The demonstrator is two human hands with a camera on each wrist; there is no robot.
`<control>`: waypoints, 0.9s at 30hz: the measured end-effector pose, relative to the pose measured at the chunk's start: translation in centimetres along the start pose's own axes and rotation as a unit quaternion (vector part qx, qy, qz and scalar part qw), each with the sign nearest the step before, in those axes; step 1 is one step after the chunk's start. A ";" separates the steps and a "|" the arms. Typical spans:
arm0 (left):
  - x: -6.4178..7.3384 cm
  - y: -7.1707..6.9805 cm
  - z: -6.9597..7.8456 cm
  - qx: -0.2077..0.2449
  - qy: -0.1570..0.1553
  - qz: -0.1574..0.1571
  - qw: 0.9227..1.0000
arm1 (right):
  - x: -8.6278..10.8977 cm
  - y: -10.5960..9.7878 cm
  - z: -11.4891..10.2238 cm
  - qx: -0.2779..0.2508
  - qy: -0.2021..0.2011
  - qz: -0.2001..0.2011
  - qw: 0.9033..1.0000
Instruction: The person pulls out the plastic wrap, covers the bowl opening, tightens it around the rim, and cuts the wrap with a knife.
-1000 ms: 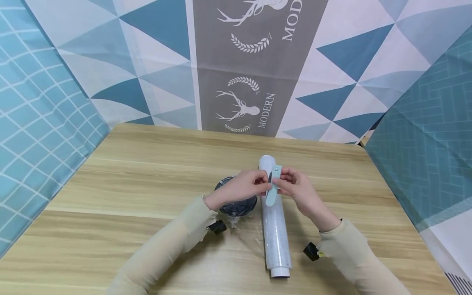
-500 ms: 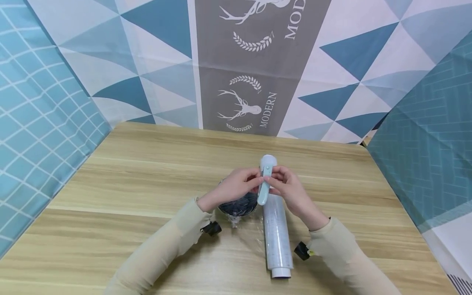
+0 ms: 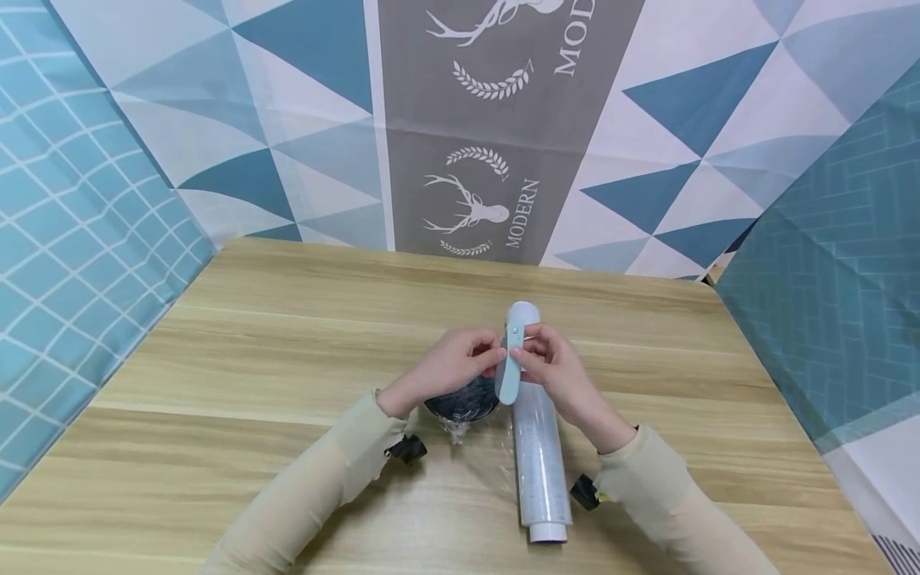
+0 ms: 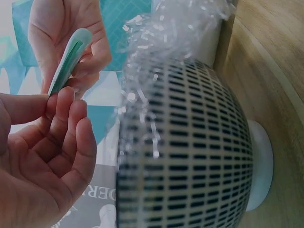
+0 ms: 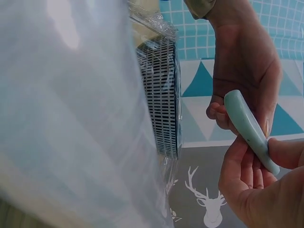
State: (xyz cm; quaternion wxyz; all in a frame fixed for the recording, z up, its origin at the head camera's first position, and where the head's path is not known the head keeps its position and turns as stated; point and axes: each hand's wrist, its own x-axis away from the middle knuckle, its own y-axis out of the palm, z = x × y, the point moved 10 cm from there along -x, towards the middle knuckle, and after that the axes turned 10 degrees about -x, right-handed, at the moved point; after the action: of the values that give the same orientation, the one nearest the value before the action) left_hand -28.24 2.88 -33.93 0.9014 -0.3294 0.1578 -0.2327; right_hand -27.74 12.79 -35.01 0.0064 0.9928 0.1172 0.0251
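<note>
A pale mint folding knife [image 3: 511, 379] with a rivet near its far end is held above the table between both hands. My right hand [image 3: 564, 383] grips its handle between thumb and fingers. My left hand [image 3: 456, 359] pinches at the knife's left edge, where a grey strip, seemingly the blade, shows. In the left wrist view a slot runs along the knife [image 4: 71, 59]. Under the hands lies a roll of cling film [image 3: 541, 463]. Left of it stands a bowl [image 3: 463, 402], partly hidden by my left hand; its outside has dark dashes [image 4: 190, 142].
Crumpled cling film [image 4: 175, 28] covers the bowl's rim, and a thin sheet of film [image 3: 489, 463] stretches from bowl to roll. Both stand on a wood-grain table [image 3: 287, 359]. Patterned cloth walls [image 3: 460, 160] close in the back and sides.
Both hands have moved slightly left with the folding knife. The knife has turned more upright in view, and the dark strip at its left edge looks different. Roll and bowl stay put.
</note>
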 end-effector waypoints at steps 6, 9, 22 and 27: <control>0.2 0.1 0.2 -0.011 0.009 -0.004 1.000 | 0.4 0.1 -0.1 0.003 -0.010 -0.009 1.000; 0.2 0.1 0.4 -0.025 0.018 -0.008 0.999 | 0.5 0.1 0.1 0.005 -0.008 -0.011 1.000; 0.5 -0.8 1.1 -0.084 0.053 0.012 0.995 | 0.9 -0.6 -1.1 0.103 -0.055 0.018 0.993; 0.7 -1.4 1.5 -0.084 0.061 0.057 0.993 | 1.1 -0.5 -2.6 0.156 -0.106 0.030 0.982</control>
State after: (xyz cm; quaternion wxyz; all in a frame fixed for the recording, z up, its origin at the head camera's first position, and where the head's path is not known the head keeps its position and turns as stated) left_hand -27.48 2.37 -32.00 0.8706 -0.3800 0.2503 -0.1869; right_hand -26.89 13.58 -32.32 -0.1372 0.9816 0.0888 -0.0983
